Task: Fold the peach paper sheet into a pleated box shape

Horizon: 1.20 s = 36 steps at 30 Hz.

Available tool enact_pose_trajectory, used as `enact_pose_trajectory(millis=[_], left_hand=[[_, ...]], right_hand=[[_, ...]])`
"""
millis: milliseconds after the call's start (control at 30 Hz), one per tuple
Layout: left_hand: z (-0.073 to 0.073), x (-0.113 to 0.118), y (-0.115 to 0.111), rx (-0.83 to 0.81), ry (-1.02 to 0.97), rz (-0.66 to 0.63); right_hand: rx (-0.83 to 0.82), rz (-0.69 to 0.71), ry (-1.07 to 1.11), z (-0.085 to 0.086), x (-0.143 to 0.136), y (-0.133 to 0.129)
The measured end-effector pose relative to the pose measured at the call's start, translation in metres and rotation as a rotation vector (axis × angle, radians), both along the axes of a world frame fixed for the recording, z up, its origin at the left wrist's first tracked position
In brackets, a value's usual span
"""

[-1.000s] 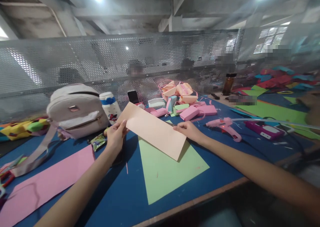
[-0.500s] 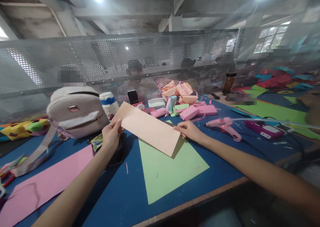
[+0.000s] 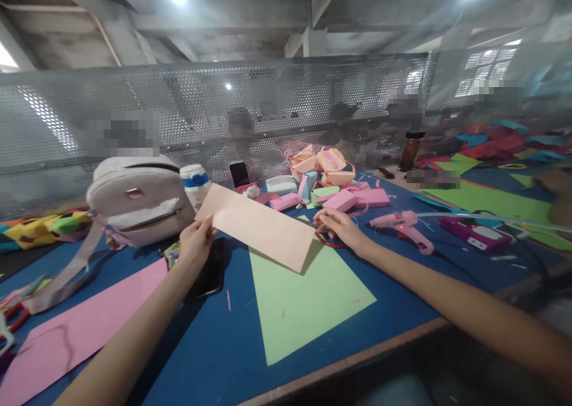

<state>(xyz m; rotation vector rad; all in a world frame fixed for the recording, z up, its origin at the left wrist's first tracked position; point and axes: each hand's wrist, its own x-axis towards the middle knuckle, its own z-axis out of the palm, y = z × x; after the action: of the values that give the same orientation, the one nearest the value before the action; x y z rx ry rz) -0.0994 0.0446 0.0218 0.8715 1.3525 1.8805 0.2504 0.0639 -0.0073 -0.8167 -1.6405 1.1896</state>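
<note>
My left hand pinches the left end of a peach paper strip, which hangs tilted above a green sheet on the blue table. Just right of the strip's far end is my right hand, its fingers curled by a red handle that shows below them. Whether those fingers grip the handle is hard to tell. A black phone lies under my left wrist, and a pink sheet lies to the left.
A pink glue gun and a purple device lie at the right. Behind stand a pale backpack, a white bottle and folded paper pieces. Scissors lie far left; people are behind the mesh screen.
My right hand has let go of the peach strip and its fingers have curled. The red handle now shows beneath it. The strip has shifted slightly left in my left hand.
</note>
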Motion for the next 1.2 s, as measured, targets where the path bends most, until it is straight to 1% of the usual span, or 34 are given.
enact_pose_trajectory(millis=[67, 100, 233, 300, 433, 500, 567, 700, 800, 933, 1067, 1200], left_hand=[[-0.002, 0.009, -0.002, -0.069, 0.017, -0.102], [-0.004, 0.014, -0.003, -0.106, 0.028, -0.158], [-0.011, 0.040, -0.014, -0.190, 0.074, -0.334], [-0.013, 0.054, -0.023, -0.201, 0.091, -0.394], [-0.010, 0.075, -0.039, -0.176, 0.097, -0.471], [-0.008, 0.082, -0.044, -0.160, 0.088, -0.499], [-0.007, 0.086, -0.047, -0.156, 0.075, -0.533], [-0.013, 0.095, -0.051, -0.185, 0.068, -0.622], [-0.017, 0.102, -0.056, -0.213, 0.091, -0.694], [-0.015, 0.111, -0.065, -0.247, 0.151, -0.788], [-0.010, 0.114, -0.069, -0.263, 0.190, -0.811], [-0.010, 0.115, -0.068, -0.268, 0.210, -0.807]], right_hand=[[-0.034, 0.021, 0.008, 0.001, 0.000, 0.000], [-0.060, 0.053, 0.002, 0.002, -0.001, -0.002], [-0.182, 0.241, -0.063, 0.004, -0.007, -0.012], [-0.214, 0.306, -0.095, 0.003, -0.010, -0.016], [-0.206, 0.359, -0.173, 0.000, -0.010, -0.021], [-0.184, 0.354, -0.200, -0.001, -0.009, -0.021], [-0.156, 0.320, -0.199, -0.001, -0.008, -0.020], [-0.106, 0.217, -0.163, 0.002, -0.009, -0.019], [-0.085, 0.171, -0.144, 0.005, -0.010, -0.021], [-0.082, 0.153, -0.126, 0.008, -0.011, -0.023], [-0.091, 0.150, -0.111, 0.008, -0.012, -0.024], [-0.113, 0.162, -0.107, 0.007, -0.011, -0.024]])
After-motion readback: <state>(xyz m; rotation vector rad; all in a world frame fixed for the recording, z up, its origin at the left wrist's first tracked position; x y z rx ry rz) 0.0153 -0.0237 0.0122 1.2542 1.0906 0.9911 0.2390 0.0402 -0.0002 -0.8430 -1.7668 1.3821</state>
